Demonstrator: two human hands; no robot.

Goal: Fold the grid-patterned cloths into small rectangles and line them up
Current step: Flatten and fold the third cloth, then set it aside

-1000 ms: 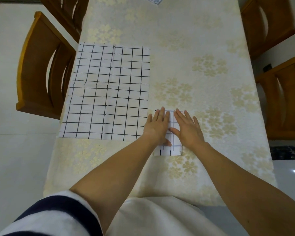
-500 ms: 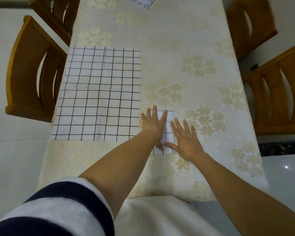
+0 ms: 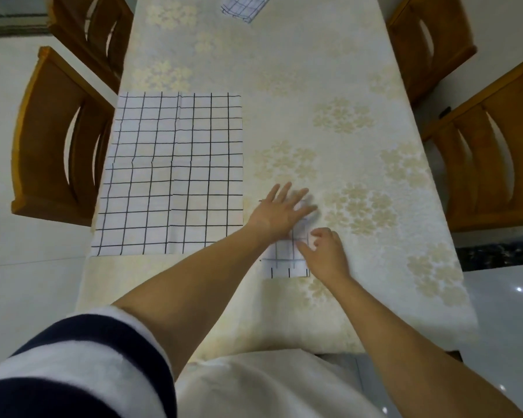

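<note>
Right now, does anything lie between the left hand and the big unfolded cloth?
Nothing visible does. The left hand rests on the small folded cloth, and only bare tablecloth lies between it and the unfolded cloth to its left.

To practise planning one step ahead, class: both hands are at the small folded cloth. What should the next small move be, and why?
Probably slide the folded cloth toward the far cloth, to line them up. It already looks a small rectangle, the left hand lies flat on it, and the right hand touches it.
</note>
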